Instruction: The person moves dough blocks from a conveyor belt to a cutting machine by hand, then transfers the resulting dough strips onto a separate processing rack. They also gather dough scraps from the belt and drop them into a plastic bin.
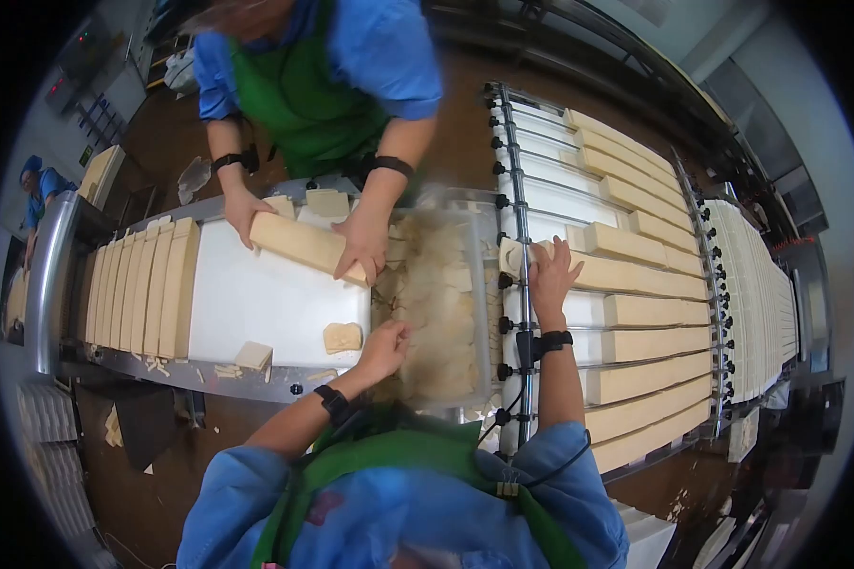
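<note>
My left hand (386,351) is curled closed over the near left part of a clear bin (484,313) of pale scraps (436,294). Whether anything is inside its fingers is hidden. My right hand (552,277) reaches onto the slatted conveyor, its bent fingers on the near end of a long pale loaf-like block (636,275). A small cut piece (510,256) lies just left of that hand. The scraps in the bin are blurred.
Opposite, a co-worker (304,85) holds another long block (308,248) with both hands above a white board (256,303). Several blocks (142,289) stand at the board's left; slices (343,338) lie near its edge. A metal bar with black knobs (520,190) crosses the conveyor.
</note>
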`<state>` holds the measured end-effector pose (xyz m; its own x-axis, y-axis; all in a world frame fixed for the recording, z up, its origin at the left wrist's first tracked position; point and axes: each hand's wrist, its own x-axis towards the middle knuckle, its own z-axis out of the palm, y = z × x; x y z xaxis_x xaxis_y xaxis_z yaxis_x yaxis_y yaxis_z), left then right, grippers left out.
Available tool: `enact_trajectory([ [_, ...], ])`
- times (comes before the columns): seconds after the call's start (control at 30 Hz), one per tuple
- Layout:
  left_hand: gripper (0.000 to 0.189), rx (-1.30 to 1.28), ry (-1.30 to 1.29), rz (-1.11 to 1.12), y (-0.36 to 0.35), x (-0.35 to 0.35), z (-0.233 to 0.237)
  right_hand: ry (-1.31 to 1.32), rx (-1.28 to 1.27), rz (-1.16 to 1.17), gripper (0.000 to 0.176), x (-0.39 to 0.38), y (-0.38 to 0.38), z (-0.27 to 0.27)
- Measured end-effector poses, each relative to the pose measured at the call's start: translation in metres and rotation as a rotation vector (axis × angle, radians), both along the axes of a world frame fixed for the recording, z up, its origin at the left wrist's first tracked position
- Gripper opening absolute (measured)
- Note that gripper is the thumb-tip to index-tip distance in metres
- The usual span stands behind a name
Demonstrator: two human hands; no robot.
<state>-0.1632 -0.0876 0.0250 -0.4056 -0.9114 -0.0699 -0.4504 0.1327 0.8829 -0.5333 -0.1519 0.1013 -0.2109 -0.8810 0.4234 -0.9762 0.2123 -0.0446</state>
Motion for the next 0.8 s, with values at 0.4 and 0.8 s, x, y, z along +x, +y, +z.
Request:
enact_trajectory([
  [0.4, 0.024, 0.147, 0.044, 0.039, 0.033, 0.048, 0.017, 0.182, 0.337, -0.039, 0.054, -0.007, -0.009, 0.008],
  [0.8, 0.029, -0.234, 0.013, 0.841, 0.03, 0.229, 0.037, 0.069, -0.034, -0.024, 0.066, 0.094, -0.045, 0.006],
])
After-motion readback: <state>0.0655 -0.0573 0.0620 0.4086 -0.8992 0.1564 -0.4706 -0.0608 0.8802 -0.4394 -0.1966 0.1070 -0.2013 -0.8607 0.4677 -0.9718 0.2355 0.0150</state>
